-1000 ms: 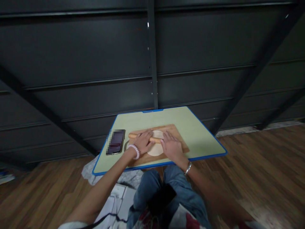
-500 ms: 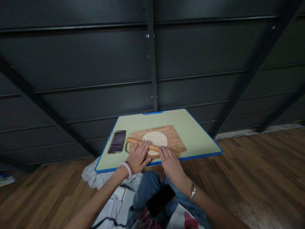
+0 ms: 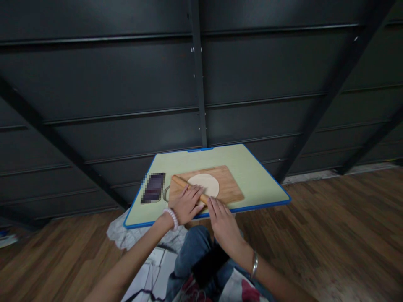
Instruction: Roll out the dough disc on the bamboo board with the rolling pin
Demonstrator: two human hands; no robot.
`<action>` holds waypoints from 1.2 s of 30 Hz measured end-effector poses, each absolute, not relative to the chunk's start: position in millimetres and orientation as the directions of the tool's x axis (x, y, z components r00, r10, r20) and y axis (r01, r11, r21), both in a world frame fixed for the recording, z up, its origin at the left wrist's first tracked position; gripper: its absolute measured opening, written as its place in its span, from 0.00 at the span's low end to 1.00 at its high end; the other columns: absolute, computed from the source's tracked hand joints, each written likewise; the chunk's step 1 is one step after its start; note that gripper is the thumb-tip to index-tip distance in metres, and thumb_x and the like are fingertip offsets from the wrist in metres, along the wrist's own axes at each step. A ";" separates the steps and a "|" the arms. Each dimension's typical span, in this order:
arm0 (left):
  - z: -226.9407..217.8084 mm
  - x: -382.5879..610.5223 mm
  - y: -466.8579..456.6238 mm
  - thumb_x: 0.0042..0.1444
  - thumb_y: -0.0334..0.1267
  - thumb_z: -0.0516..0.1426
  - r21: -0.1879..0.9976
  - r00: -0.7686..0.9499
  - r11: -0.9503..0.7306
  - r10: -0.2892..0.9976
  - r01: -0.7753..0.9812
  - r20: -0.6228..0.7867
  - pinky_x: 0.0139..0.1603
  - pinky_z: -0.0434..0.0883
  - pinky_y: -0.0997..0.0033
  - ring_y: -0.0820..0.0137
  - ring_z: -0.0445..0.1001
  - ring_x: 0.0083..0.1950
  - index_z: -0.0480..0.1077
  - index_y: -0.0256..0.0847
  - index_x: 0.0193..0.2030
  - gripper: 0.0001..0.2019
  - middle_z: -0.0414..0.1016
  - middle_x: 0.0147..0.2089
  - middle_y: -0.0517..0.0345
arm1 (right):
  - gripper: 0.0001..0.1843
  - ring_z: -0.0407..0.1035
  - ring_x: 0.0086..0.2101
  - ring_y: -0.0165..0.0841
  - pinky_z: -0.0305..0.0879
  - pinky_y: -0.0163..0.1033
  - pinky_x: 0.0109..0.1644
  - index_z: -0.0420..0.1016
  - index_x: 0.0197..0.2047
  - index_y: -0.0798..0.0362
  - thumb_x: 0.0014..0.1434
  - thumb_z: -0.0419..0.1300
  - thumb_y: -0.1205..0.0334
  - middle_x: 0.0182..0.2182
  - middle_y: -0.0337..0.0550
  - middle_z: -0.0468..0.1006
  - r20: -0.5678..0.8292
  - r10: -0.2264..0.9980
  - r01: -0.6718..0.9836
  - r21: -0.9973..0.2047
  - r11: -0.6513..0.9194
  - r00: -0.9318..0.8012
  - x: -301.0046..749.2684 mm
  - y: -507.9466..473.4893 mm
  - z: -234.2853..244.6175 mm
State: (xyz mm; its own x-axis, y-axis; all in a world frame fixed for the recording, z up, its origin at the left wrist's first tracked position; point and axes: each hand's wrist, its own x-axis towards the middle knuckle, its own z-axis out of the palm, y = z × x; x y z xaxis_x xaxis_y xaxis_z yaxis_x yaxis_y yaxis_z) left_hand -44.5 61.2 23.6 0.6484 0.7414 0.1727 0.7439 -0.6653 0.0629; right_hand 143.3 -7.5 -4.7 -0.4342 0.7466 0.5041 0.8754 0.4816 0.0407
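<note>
A wooden rolling pin [image 3: 180, 181] lies slantwise across a flat round sheet of dough [image 3: 208, 184] on a wooden cutting board [image 3: 231, 188]. My left hand [image 3: 188, 204] rests on the pin's middle, palm down, its fingers stretched out and slightly spread. Over the pin's near right end lies my right hand [image 3: 223, 222], with straight fingers side by side; that end is hidden beneath them. Both hands press from above rather than wrap round the pin. The dough's near edge is partly covered by the pin and my left hand.
The board lies on a pale green, blue-edged table [image 3: 261, 180]. A dark, partly pixelated phone-like thing [image 3: 154, 187] is at its left. Another dark phone-like object [image 3: 209, 264] lies on my lap. Behind the table rises a dark panelled wall [image 3: 151, 75].
The rolling pin has turned: its right end is closer to me and its left end farther away. My right hand has drawn back slightly, and my left hand has shifted a little right.
</note>
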 end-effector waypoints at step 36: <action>30.9 54.7 121.4 0.65 0.43 0.37 0.081 0.662 -0.680 0.730 0.729 0.171 0.69 0.46 0.54 0.64 0.48 0.70 0.58 0.33 0.64 0.26 0.58 0.67 0.47 | 0.22 0.57 0.60 0.42 0.47 0.54 0.64 0.65 0.60 0.61 0.67 0.44 0.62 0.59 0.54 0.66 0.492 0.840 0.947 -0.086 0.309 -0.229 191.0 6.9 -7.7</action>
